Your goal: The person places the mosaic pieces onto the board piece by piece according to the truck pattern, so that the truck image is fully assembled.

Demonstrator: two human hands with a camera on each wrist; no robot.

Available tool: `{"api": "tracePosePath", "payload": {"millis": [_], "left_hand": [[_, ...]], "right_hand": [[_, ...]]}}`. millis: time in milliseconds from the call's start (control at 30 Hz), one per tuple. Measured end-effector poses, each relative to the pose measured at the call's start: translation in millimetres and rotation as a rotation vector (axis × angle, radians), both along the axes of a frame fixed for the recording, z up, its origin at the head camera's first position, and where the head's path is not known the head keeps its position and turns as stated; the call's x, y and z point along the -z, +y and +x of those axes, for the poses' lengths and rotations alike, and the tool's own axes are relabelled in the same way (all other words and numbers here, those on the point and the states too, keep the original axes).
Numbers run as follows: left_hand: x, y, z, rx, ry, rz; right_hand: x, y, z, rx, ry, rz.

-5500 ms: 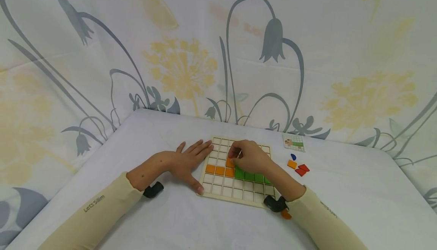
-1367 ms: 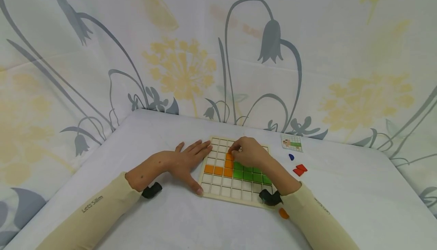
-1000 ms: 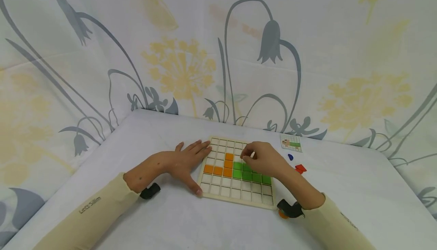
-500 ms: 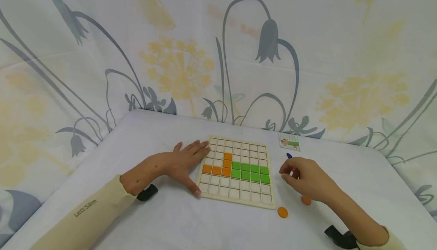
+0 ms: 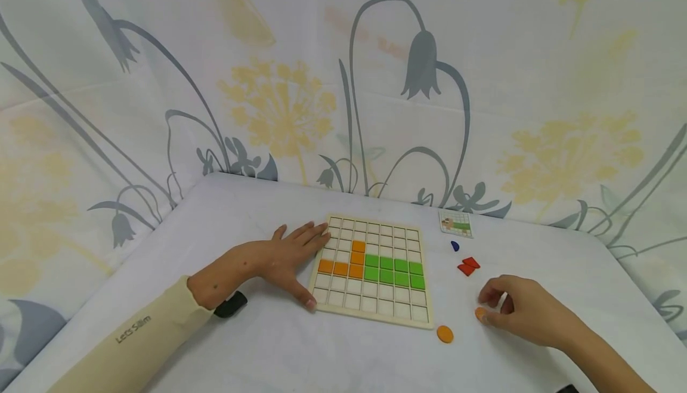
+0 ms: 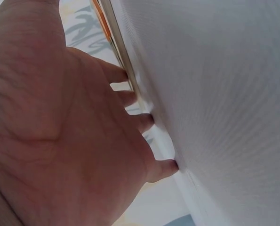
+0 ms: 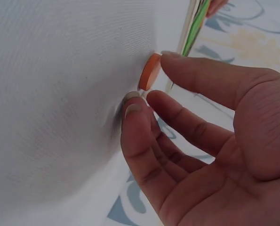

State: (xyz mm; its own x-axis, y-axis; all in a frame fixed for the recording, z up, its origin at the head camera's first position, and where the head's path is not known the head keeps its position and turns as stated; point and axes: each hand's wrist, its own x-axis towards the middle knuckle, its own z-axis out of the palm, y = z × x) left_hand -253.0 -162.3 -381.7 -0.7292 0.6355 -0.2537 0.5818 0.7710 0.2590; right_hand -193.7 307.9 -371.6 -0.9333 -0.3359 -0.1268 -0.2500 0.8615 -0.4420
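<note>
My left hand [image 5: 287,260] lies spread at the left side of a pale grid board [image 5: 376,316], its thumb at the near corner and its fingertips at the far left edge. Orange square tiles [image 5: 356,257] form an L in the grid. Beside them sit two rows of green square tiles [image 5: 393,270]. To the right of the board, my right hand [image 5: 528,312] is at an orange disc [image 5: 479,314] on the table. In the right wrist view the thumb touches the orange disc [image 7: 150,72]; the bent index fingertip stands close to its other side.
Another orange disc [image 5: 445,334] lies near the board's near right corner. Two red pieces [image 5: 469,266] and a blue half-round piece [image 5: 455,245] lie right of the board. Behind them is a picture card [image 5: 456,223]. A floral cloth [image 5: 343,83] hangs behind the table.
The loose orange square left the table, and an orange square now tops the L. The right hand then moved from the board rightward and nearer, to the orange disc. The left hand stayed.
</note>
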Motion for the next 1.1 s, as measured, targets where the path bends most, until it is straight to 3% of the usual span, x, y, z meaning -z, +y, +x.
{"api": "tracePosePath", "payload": {"millis": [267,1100], "left_hand": [[1.0,0.0,0.9,0.001,-0.003,0.016],[2.8,-0.2,-0.9,-0.01,-0.013,0.007]], "right_hand": [[3.3,2.0,-0.5,-0.089,0.042,-0.026],[6.4,-4.6,-3.7,-0.07,-0.006,-0.073]]}}
